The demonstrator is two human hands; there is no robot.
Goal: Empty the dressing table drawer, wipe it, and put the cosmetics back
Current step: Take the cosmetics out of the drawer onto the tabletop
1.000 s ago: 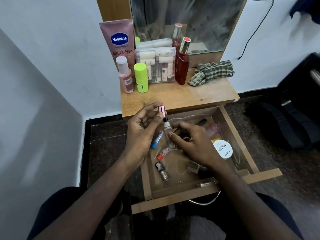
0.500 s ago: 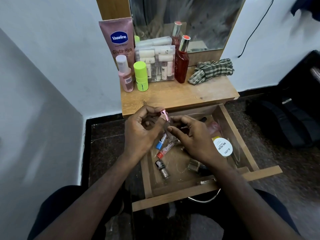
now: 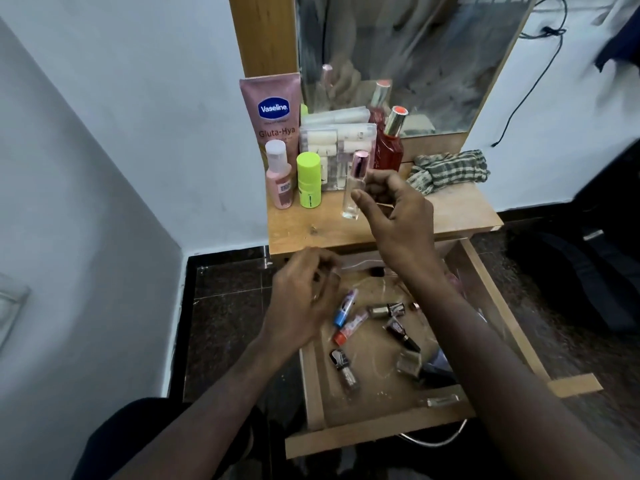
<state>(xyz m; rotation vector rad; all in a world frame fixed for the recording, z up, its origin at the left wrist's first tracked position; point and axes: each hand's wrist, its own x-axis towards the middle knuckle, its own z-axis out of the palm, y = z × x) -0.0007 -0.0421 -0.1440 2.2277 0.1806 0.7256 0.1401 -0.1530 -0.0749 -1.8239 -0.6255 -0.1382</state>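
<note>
One upright perfume vial (image 3: 354,188), cap up

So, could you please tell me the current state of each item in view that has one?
Drawer: pulled open, small cosmetics still lying inside.
Clear spray bottle: pink cap on, upright, held over the tabletop.
Right hand: pinches the clear spray bottle.
Left hand: loosely curled above the drawer, blurred; holds nothing I can see.
Red bottle: capped, standing.
Green stick: capped, standing.
Checked cloth: bunched on the tabletop.
</note>
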